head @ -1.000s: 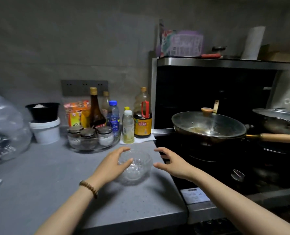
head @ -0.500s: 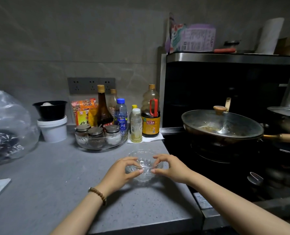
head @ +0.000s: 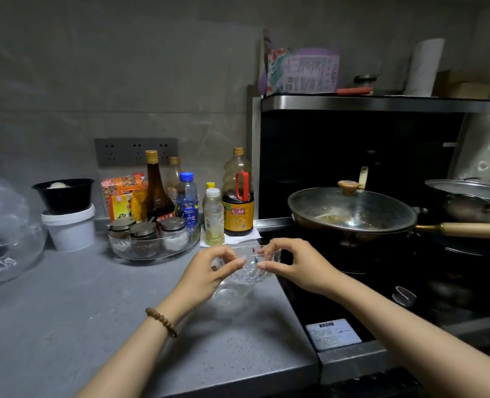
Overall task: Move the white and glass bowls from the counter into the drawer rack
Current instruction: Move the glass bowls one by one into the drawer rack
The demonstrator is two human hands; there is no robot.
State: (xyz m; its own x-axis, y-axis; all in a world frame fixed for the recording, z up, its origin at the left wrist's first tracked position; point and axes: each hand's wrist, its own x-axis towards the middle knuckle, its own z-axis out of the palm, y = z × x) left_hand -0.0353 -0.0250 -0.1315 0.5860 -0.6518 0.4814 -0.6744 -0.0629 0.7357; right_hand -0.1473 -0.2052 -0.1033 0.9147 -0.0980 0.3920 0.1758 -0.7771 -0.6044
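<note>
DESK: What is at the centre of the frame?

PHOTOGRAPHER: A clear ribbed glass bowl (head: 245, 272), held between two bare hands at the right end of a grey speckled stone counter (head: 66, 311), just beside the edge of a black hob (head: 309, 300).

DESK: How is it gripped?

PHOTOGRAPHER: The left hand (head: 206, 271), with a wooden bead bracelet (head: 162, 321) at the wrist, curls its fingers round the bowl's left side, thumb across the near wall. The right hand (head: 292, 267) pinches the right rim between thumb and forefinger. Both are clamped on the glass, and the thumb tips almost meet at the front.

DESK: Is the bowl standing on the counter?

PHOTOGRAPHER: Its foot hangs low, toward the left. I cannot tell whether it touches the surface.

DESK: And around it?

PHOTOGRAPHER: Just beyond the hands, a round glass tray (head: 152, 248) carries three lidded spice jars. A tall soy sauce bottle with a yellow label (head: 237, 208) stands to the right of the tray, among other bottles against the far wall. At far left, a black plastic bowl (head: 64, 193) rests on a white plastic tub (head: 71, 228), next to a crumpled clear plastic bag (head: 2, 225). To the right, a dark wok under a glass lid (head: 350, 211) sits on the hob, its wooden handle pointing right.
</note>
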